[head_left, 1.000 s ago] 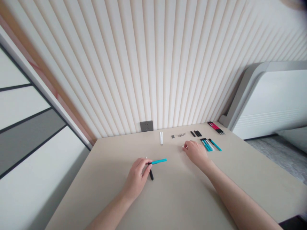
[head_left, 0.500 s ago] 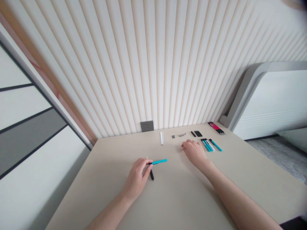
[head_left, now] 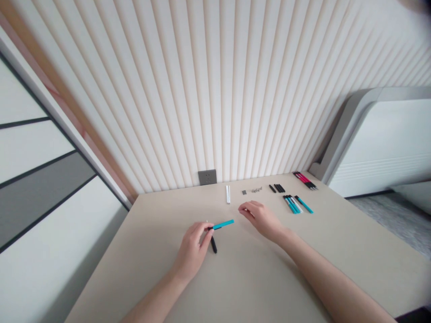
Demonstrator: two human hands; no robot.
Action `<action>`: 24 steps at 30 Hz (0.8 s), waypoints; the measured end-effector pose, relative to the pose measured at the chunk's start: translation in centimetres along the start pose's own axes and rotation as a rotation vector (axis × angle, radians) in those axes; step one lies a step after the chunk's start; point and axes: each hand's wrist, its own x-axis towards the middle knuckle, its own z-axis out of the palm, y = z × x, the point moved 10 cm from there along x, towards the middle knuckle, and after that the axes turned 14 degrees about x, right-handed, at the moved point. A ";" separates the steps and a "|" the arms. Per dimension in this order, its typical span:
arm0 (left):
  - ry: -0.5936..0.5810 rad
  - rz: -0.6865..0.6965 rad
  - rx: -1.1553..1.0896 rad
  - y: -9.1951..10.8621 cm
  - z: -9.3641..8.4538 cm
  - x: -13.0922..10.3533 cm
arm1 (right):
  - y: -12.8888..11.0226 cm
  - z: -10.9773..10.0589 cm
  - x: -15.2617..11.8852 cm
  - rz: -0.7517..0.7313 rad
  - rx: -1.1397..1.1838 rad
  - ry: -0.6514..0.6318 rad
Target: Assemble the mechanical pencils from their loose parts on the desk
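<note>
Two hands working over the table [head_left: 161, 206]. Left hand [head_left: 191, 253] is pinching the turquoise tube [head_left: 224, 224] by its dark end, near a black pen part [head_left: 214, 245]. Right hand [head_left: 264, 220] is bunching its fingertips; contents unclear. Tube's looking light, stiff, slick; mid-length is suiting a grip.

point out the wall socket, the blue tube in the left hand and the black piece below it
wall socket [head_left: 207, 177]: head view, middle of its plate
blue tube [head_left: 224, 224]: head view, mid-length
black piece [head_left: 214, 245]: head view, mid-length

Wall [head_left: 188, 89]: pale, vertically ribbed | dark socket [head_left: 207, 177] above beige table [head_left: 161, 211] | grey-white headboard [head_left: 387, 134] at right
</note>
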 end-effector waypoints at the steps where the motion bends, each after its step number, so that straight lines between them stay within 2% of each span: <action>1: 0.005 -0.009 -0.003 -0.1 -0.1 0.0 | -0.9 0.4 -0.1 -0.047 0.051 -0.002; 6: 0.022 -0.041 -0.011 -0.4 -0.3 0.0 | -3.2 1.4 -0.5 -0.131 0.199 0.017; 13: 0.016 -0.061 -0.011 -1.0 0.0 0.0 | -3.5 1.3 -0.8 -0.086 0.283 0.077; 16: -0.022 -0.022 -0.022 -0.6 0.5 0.0 | -3.9 1.0 -1.0 -0.084 0.302 0.112; 19: -0.080 0.017 -0.034 0.0 1.1 0.0 | -5.0 1.1 -1.3 -0.155 0.266 0.109; 24: -0.089 0.012 -0.030 0.0 1.2 0.0 | -6.6 1.5 -1.8 -0.299 0.181 0.084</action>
